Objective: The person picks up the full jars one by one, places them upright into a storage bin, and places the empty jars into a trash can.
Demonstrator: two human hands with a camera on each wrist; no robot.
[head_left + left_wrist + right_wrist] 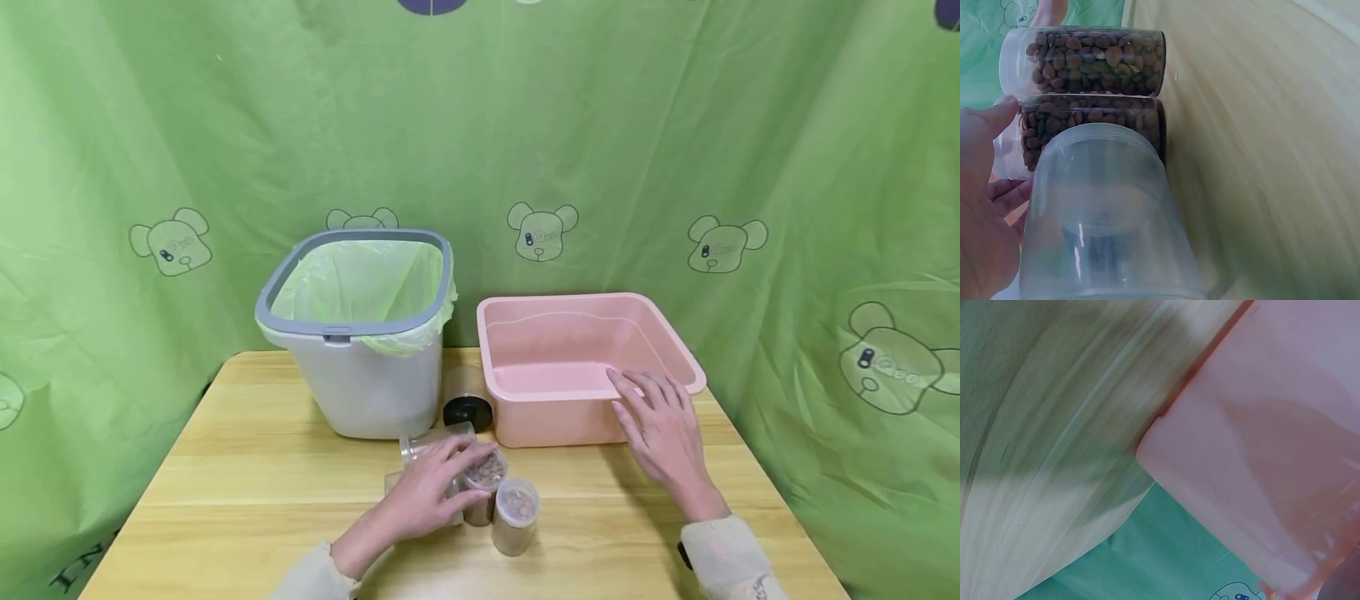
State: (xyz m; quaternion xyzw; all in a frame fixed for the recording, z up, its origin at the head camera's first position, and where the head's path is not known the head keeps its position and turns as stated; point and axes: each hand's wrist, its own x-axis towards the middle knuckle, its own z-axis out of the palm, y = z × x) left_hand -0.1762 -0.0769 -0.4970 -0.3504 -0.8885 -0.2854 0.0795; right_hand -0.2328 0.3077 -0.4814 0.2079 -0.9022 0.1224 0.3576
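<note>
My left hand (435,492) holds the upper end of a clear jar (1085,128) of brown pellets, thumb on one side and fingers on the other. A second pellet-filled jar (515,517) stands beside it, nearer me. Both jars have a dark end against the table, as the left wrist view shows. A clear jar (438,437) lies on its side behind the left hand, and another clear jar (1110,219) is partly hidden by it. My right hand (667,433) is at the front rim of the pink basin (555,421), fingers loosely extended; contact is unclear.
A grey-rimmed white bin (367,392) with a green plastic liner (352,283) stands at the back left. Between bin and basin is a clear container with a black lid (467,413) at its bottom. Green patterned cloth (480,125) hangs behind the wooden table (600,533).
</note>
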